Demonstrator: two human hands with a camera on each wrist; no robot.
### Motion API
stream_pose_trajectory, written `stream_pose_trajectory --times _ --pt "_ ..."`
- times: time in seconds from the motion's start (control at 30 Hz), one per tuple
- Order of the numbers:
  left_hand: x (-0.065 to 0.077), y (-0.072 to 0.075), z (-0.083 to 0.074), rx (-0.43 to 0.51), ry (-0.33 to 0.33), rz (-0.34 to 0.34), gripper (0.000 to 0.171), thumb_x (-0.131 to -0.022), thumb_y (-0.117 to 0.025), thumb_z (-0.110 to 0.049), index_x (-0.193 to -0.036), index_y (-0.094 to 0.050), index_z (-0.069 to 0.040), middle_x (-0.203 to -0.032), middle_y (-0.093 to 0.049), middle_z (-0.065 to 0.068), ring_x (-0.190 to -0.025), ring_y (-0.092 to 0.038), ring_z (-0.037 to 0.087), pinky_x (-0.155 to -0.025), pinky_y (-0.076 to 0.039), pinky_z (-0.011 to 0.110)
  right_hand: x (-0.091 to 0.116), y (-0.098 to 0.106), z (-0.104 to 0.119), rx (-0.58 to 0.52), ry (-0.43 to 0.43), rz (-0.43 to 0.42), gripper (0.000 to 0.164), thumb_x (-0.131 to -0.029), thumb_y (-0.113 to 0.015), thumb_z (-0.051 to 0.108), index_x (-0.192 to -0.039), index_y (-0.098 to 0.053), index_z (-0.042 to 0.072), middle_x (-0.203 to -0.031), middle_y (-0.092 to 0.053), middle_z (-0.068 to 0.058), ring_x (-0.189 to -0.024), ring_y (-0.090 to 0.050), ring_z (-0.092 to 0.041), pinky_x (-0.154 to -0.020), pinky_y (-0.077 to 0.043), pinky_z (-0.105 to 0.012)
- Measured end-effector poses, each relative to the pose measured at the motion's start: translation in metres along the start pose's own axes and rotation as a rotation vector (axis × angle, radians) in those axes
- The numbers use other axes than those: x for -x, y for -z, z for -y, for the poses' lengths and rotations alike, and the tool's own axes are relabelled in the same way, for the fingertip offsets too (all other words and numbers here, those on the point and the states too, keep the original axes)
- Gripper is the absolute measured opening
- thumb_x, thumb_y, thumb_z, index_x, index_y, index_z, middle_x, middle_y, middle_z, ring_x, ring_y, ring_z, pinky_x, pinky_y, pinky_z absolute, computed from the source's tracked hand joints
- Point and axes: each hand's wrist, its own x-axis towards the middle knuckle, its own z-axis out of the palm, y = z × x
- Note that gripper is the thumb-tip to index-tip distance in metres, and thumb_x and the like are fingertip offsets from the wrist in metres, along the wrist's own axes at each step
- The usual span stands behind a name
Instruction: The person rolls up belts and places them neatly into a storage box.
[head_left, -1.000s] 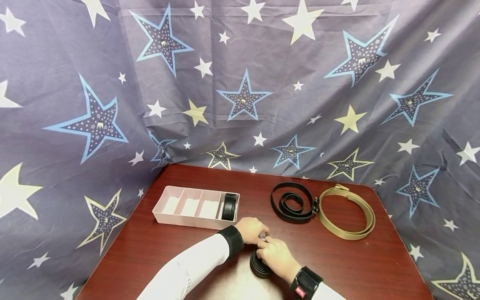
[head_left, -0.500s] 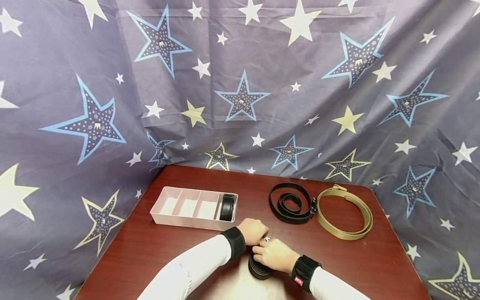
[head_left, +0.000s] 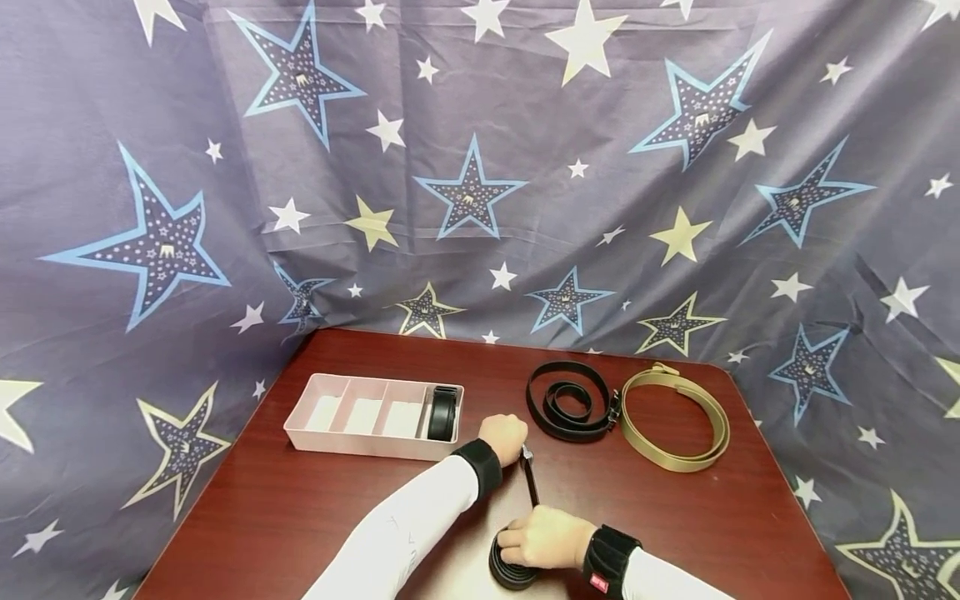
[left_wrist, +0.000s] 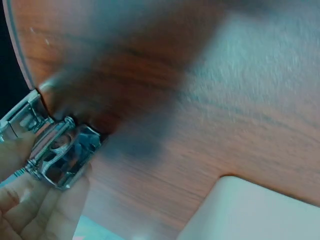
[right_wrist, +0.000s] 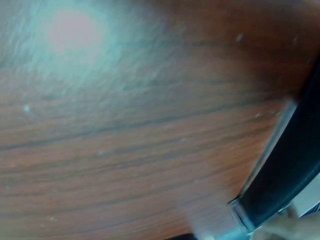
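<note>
In the head view, the work at the lower centre of the frame is on a rolled black belt [head_left: 510, 575]. The left grip [head_left: 503, 437] holds its metal buckle [head_left: 527, 454], on that hand's right edge in the frame; the right grip [head_left: 546, 537], lower down, has its fingers curled over the coil, which shows below and to the left of them. A short run of strap [head_left: 532, 487] spans the two. The step in hand seems to be managing the loose buckle end against the roll, whether winding in or paying out I cannot tell; the next move probably calls for the coil held snug while the strap is guided. On the desk [head_left: 637, 521], a pink tray [head_left: 352, 442] sits centre left, with a second black belt [head_left: 442, 415] in its rightmost compartment; a third black belt [head_left: 534, 408] and a tan belt [head_left: 722, 425] lie right of centre.

In the left wrist view, the buckle is at the lower left, pinched between thumb [left_wrist: 15, 155] and fingers [left_wrist: 52, 205]; the tray's corner seemingly fills the lower right.

In the right wrist view, a black strap slants along the right edge towards metal at the lower right. Blurred fingers show beside it; whose, I cannot tell, nor can the right grip's hold be read here.
</note>
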Motion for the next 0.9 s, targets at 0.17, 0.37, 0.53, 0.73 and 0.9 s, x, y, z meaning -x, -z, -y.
stream_pose_trajectory --times 0.17,0.37,0.53,0.73,0.9 --pt "0.007 -0.001 0.009 0.025 -0.045 0.011 0.004 -0.083 -0.066 -0.021 -0.084 -0.067 -0.025 -0.077 -0.070 -0.002 -0.066 -0.066 0.018 -0.051 -0.051 0.035 -0.007 -0.005 -0.002 -0.054 -0.065 0.007 0.004 -0.086 -0.059 0.030 -0.082 -0.059 0.031 -0.088 -0.056 0.019 -0.078 -0.056 0.004 -0.055 -0.044 -0.012" --pt "0.030 0.002 0.015 -0.013 -0.109 0.008 0.012 -0.082 -0.068 -0.019 -0.070 -0.067 -0.018 -0.070 -0.068 -0.001 -0.059 -0.064 0.017 -0.049 -0.051 0.034 0.005 -0.026 -0.011 -0.103 -0.447 0.028 0.008 -0.081 -0.067 0.021 -0.079 -0.061 0.024 -0.085 -0.060 0.014 -0.073 -0.060 -0.002 -0.054 -0.047 -0.020" --pt "0.051 0.007 0.018 0.007 -0.118 0.021 0.014 -0.078 -0.070 -0.016 -0.065 -0.065 -0.015 -0.067 -0.067 0.000 -0.058 -0.064 0.017 -0.048 -0.050 0.033 0.012 -0.031 -0.023 -0.100 -0.639 0.099 0.008 -0.080 -0.068 0.014 -0.078 -0.063 0.019 -0.081 -0.058 0.009 -0.066 -0.061 -0.007 -0.051 -0.047 -0.025" --pt "0.075 0.017 0.016 0.177 -0.095 0.129 0.019 -0.076 -0.073 -0.017 -0.063 -0.059 -0.013 -0.064 -0.064 0.003 -0.057 -0.062 0.017 -0.049 -0.048 0.032 0.005 -0.025 -0.028 -0.147 -0.600 0.115 0.006 -0.083 -0.068 0.015 -0.080 -0.064 0.019 -0.083 -0.059 0.010 -0.066 -0.060 -0.005 -0.053 -0.047 -0.022" --pt "0.085 0.034 0.012 0.175 -0.196 0.268 0.025 -0.076 -0.074 -0.020 -0.060 -0.056 -0.013 -0.064 -0.063 0.002 -0.057 -0.058 0.013 -0.053 -0.046 0.028 0.000 -0.021 -0.030 -0.164 -0.570 0.100 0.005 -0.085 -0.066 0.016 -0.080 -0.065 0.019 -0.083 -0.060 0.009 -0.067 -0.060 -0.003 -0.056 -0.047 -0.020"
